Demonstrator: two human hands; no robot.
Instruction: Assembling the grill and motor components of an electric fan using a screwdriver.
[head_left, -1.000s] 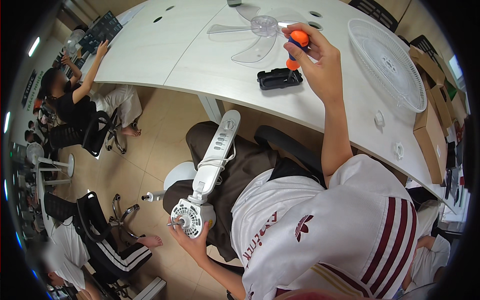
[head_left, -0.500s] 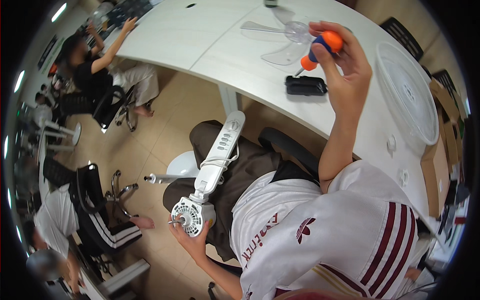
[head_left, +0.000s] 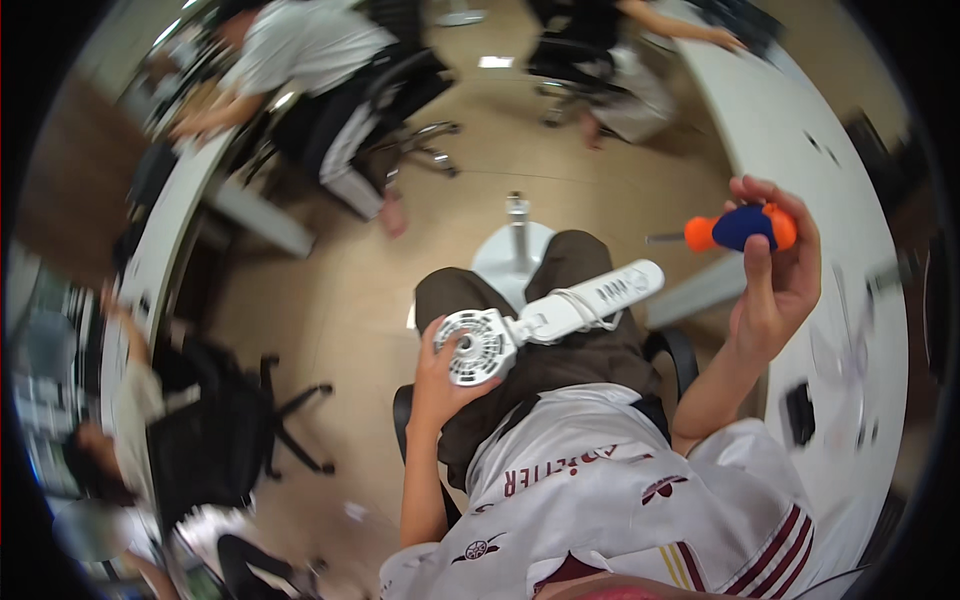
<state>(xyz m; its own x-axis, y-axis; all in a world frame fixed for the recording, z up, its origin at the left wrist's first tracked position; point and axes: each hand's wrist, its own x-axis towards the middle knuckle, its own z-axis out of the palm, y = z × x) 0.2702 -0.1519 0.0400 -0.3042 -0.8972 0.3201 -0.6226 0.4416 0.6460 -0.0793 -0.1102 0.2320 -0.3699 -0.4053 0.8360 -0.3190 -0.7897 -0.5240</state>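
My left hand (head_left: 440,385) is closed round the round slotted motor housing (head_left: 478,347) of a white fan body that lies across my lap. From that housing the fan's flat control stem (head_left: 605,295) extends to the right over my thigh, with a white cord looped about it. Raised at the right, my right hand (head_left: 775,295) grips a screwdriver (head_left: 742,228) with an orange and blue handle. Its shaft points left, apart from the fan. Beyond my knees stands a round white base (head_left: 488,262) with a short pole (head_left: 517,225).
A white table (head_left: 800,130) curves along my right side. On it lie a small black case (head_left: 800,413) and blurred clear fan blades (head_left: 850,350). Other people sit on black wheeled chairs (head_left: 405,75) ahead and at the left, beside another white table (head_left: 185,230).
The view has swung left. My right hand has carried the screwdriver away from the black case, turning its shaft to point left. My left hand keeps its hold on the motor housing.
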